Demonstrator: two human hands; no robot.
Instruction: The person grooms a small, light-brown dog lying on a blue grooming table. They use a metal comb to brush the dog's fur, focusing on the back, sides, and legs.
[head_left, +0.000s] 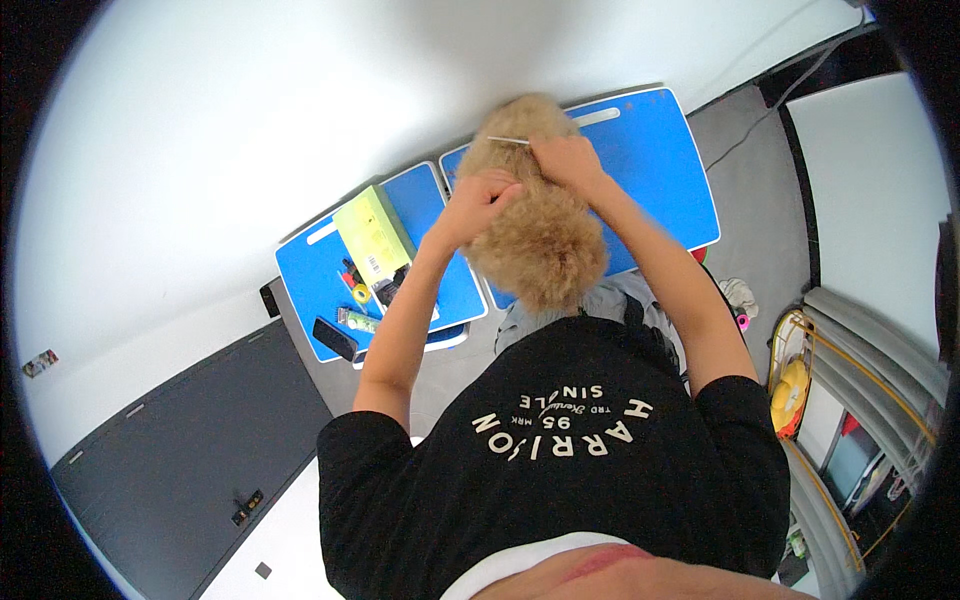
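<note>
A curly, light-brown furry animal, apparently a dog, has its coat (540, 240) towards me and lies or stands across the blue tables in front of my body. Its head cannot be told apart. My left hand (484, 202) rests on the fur at its left side, fingers curled; whether it grips fur is hidden. My right hand (566, 161) is closed around a thin, pale metal tool (508, 140), perhaps a comb, whose narrow end points left over the far part of the coat. The tool's handle is hidden in my fingers.
Blue folding tables (660, 172) with white edges stand against a white wall. On the left one lie a yellow-green box (371, 225), a hair clipper (358, 320), a yellow tape roll (361, 293) and a black phone (334, 339). Right of me stands a rack with grey fabric (862, 360).
</note>
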